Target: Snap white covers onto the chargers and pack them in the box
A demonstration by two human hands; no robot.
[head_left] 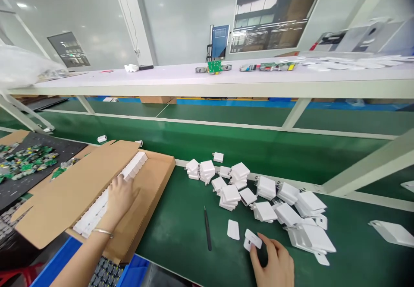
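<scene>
An open cardboard box (158, 192) lies on the left, with a long row of white charger housings (134, 166) along its inside. My left hand (119, 194) reaches into it, fingers bent down over one housing in the row; its fingertips are partly hidden. At the lower right, my right hand (273, 261) pinches a small white cover plate (252, 238) with a dark slot between thumb and forefinger, low over the bench. A flat white plate (233, 229) lies just left of it. Black tweezers (207, 231) rest farther left.
Stacks of white plug chargers (267, 187) spread across the green bench (181, 226), right of centre. Green circuit boards (35, 162) are heaped on a black mat at far left. A raised white shelf (181, 82) on slanted supports runs above the bench, holding boards and flat white pieces.
</scene>
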